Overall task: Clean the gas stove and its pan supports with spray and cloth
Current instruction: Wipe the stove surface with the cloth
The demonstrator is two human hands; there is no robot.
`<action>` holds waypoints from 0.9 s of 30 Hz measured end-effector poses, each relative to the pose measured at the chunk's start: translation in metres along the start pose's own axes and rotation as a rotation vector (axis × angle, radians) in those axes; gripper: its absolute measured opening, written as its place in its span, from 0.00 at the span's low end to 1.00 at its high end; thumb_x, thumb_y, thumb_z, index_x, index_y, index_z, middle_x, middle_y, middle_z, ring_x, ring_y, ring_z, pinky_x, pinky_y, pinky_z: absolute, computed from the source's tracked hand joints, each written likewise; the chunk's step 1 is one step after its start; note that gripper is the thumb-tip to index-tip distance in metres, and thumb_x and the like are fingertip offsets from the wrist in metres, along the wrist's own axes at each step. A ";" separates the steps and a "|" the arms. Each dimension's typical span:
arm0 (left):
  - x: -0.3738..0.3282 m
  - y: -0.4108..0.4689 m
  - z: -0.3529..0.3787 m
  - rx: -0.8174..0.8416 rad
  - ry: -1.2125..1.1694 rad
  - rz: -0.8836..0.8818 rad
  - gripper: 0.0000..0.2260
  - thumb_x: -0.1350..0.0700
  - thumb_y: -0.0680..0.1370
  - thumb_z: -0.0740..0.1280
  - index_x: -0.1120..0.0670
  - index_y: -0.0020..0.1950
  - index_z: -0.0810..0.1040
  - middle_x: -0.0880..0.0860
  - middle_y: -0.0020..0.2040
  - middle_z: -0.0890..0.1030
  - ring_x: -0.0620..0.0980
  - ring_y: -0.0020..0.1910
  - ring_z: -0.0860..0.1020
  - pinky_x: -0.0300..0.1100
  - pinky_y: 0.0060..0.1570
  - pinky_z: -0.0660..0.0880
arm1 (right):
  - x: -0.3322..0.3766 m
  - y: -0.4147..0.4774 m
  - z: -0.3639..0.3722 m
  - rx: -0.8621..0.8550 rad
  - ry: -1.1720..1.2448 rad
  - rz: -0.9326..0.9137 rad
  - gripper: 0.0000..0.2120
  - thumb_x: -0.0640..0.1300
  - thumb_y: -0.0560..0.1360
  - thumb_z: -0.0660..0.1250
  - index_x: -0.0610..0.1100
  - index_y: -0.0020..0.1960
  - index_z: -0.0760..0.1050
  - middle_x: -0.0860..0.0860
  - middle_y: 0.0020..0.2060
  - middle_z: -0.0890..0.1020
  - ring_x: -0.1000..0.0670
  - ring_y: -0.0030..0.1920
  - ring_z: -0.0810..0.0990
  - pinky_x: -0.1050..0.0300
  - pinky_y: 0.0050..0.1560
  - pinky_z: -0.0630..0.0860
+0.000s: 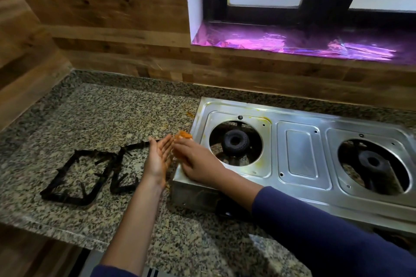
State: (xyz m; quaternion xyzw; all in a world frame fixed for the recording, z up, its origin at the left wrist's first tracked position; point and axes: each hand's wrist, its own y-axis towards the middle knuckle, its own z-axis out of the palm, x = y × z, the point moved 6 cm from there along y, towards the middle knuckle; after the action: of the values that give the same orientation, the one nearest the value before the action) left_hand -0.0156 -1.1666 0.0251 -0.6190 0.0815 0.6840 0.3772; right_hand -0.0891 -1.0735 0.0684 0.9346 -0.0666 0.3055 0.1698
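A two-burner steel gas stove [299, 148] sits on the granite counter with its burners bare. Its two black pan supports [72, 177] [126, 168] lie side by side on the counter to its left. My left hand [158, 159] is held open, palm up and cupped, against the stove's left edge. My right hand [193, 162] lies on the stove's front left corner, its fingers at an orange clump of food residue [183, 135] by my left palm. Whether those fingers pinch the clump is unclear. No spray bottle or cloth is in view.
Orange and yellow stains [190, 114] mark the counter and the stove's left rim. The granite counter [94, 119] ends in wood-panelled walls at the back and left. A purple-lit window sill [292, 42] sits above the stove.
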 end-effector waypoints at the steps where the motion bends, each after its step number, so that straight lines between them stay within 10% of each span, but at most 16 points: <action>1: -0.003 0.001 -0.003 -0.011 0.001 0.006 0.32 0.38 0.82 0.40 0.55 0.74 0.67 0.53 0.70 0.73 0.49 0.66 0.72 0.41 0.61 0.70 | 0.005 -0.004 0.000 0.027 0.048 -0.037 0.19 0.36 0.74 0.63 0.38 0.66 0.75 0.43 0.65 0.77 0.43 0.66 0.73 0.50 0.67 0.72; 11: -0.028 0.009 0.006 0.019 0.130 0.054 0.34 0.36 0.81 0.39 0.53 0.73 0.69 0.51 0.72 0.71 0.49 0.73 0.67 0.49 0.74 0.58 | 0.009 -0.040 0.005 0.254 0.764 0.157 0.19 0.24 0.74 0.63 0.31 0.65 0.75 0.37 0.56 0.82 0.49 0.53 0.81 0.58 0.59 0.77; 21: -0.005 0.001 0.019 0.052 0.110 -0.022 0.35 0.33 0.79 0.39 0.52 0.74 0.67 0.52 0.73 0.71 0.51 0.72 0.68 0.48 0.72 0.61 | -0.056 0.024 -0.045 -0.258 0.925 0.514 0.17 0.27 0.77 0.59 0.35 0.64 0.72 0.41 0.52 0.83 0.51 0.48 0.84 0.54 0.52 0.81; 27: -0.003 -0.004 0.007 0.011 0.123 -0.022 0.34 0.33 0.80 0.40 0.50 0.74 0.68 0.52 0.72 0.72 0.49 0.69 0.71 0.50 0.71 0.63 | -0.075 0.071 -0.040 -0.158 -0.162 0.254 0.17 0.41 0.74 0.66 0.49 0.62 0.76 0.48 0.58 0.80 0.45 0.57 0.74 0.47 0.57 0.72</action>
State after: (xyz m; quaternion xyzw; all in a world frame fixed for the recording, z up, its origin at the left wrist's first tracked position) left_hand -0.0191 -1.1610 0.0304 -0.6589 0.1017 0.6399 0.3822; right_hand -0.1873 -1.1236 0.0740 0.9239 -0.2217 0.2418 0.1969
